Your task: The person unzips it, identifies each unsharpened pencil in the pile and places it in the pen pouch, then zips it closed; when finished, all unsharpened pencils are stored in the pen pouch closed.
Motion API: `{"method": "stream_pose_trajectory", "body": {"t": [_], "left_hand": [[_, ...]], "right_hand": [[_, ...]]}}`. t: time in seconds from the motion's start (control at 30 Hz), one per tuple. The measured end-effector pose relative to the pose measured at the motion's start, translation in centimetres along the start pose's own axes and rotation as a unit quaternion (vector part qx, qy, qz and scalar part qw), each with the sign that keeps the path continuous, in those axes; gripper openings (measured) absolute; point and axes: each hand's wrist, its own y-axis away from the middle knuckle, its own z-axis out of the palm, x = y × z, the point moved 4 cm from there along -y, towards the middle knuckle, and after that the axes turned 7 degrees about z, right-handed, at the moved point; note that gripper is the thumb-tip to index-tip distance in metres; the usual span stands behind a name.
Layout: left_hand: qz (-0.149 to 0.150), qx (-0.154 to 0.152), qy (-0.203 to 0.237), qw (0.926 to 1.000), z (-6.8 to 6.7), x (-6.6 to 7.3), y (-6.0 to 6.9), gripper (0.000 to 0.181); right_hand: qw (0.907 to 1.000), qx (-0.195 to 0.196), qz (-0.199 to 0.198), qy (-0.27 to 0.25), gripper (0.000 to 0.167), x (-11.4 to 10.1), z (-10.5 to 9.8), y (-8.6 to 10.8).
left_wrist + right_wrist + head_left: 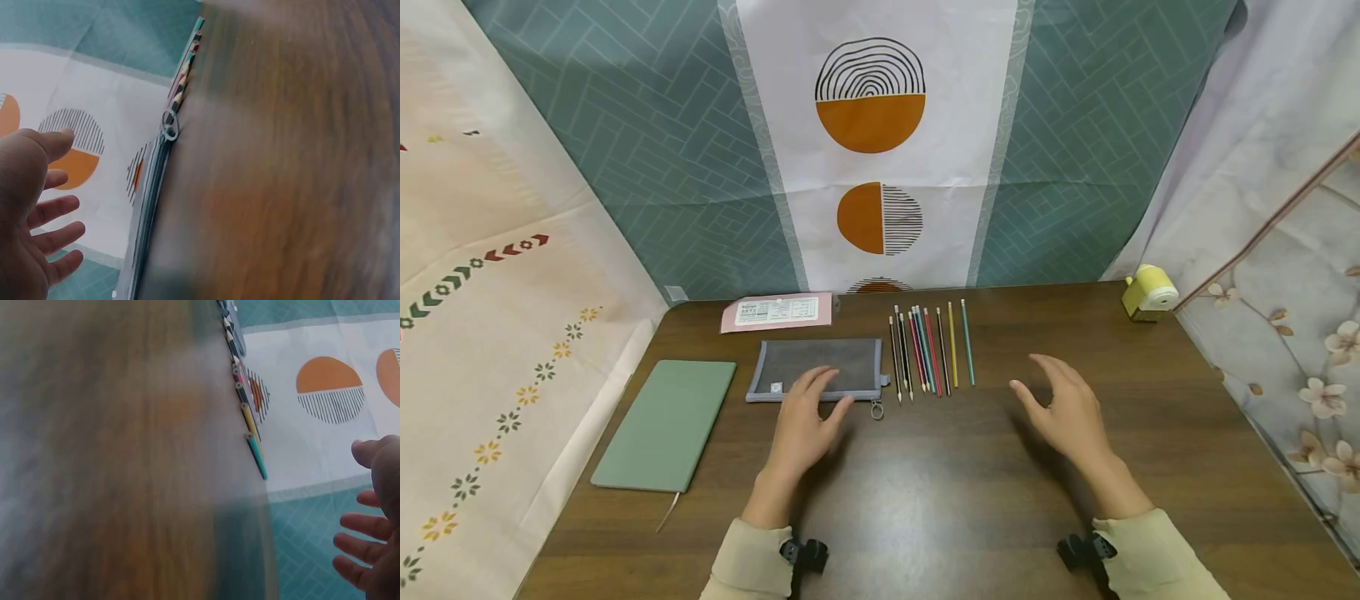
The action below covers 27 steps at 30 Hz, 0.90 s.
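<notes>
In the head view, both hands are held raised over the brown table point(925, 508), with nothing grasped in either. The left hand point(801, 425) is seen across the near edge of a grey zippered pouch point(850, 358), whose middle is partly covered by its fingers; in the left wrist view, by contrast, that hand is shown apart from the pouch, its thumb and four fingers loosely extended and spread. The pouch's metal ring point(170, 125) is also shown large there, at the table's surface.

The right hand point(1067, 408) is held to the right of a row of pencils point(932, 350), not touching them. In the head view its fingers are bunched together by the angle; in the right wrist view they are seen separated, relaxed and slightly bent. From that low side, sharpened tips are made out on some pencils and flat ends on the yellow and teal ones.

The pencils are laid side by side just right of the pouch. Only in the head view are the green notebook point(666, 425) at left, the pink packet point(777, 310) behind the pouch and the yellow sharpener point(1150, 292) at the far right corner shown.
</notes>
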Motion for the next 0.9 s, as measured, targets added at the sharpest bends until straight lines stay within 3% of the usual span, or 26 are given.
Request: {"method": "stream_pose_trajectory", "body": {"t": [0.33,0.9], "left_hand": [[-0.022,-0.012,0.010,0.9996,1.5,0.2,0.0,0.042],[-0.024,-0.005,0.048,0.9986,3.8,1.6,-0.3,0.038]], "right_hand": [[0.9970,-0.001,-0.051,-0.059,0.044,-1.9,2.4,-1.6],[0.9835,-0.059,-0.092,-0.144,0.033,-6.0,7.4,-3.0]]}}
